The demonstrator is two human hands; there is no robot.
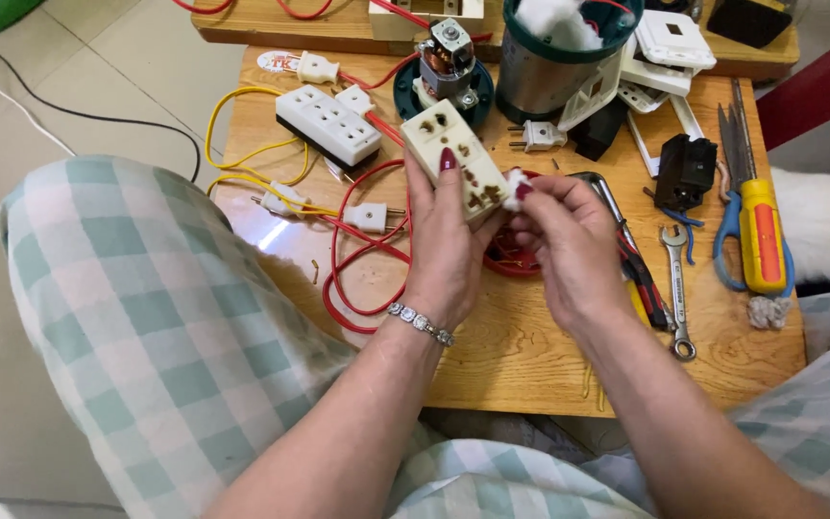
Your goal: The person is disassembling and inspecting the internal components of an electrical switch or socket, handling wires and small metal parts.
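My left hand (446, 235) grips a cream-coloured socket block (453, 154) with brownish stained slots, held up above the wooden table (530, 356). Its thumb lies across the block's face. My right hand (569, 240) pinches a small white cotton wad (513, 187) against the block's lower right end. A bracelet sits on my left wrist. A red round lid (509, 261) lies on the table just under both hands.
A white multi-socket strip (329, 123), white plugs on red and yellow wires, a small motor (449, 56), a metal cup with cotton (554, 48), pliers, a wrench (676, 288), a yellow screwdriver (763, 235) and scissors lie around. My checked-clad knees flank the table's near edge.
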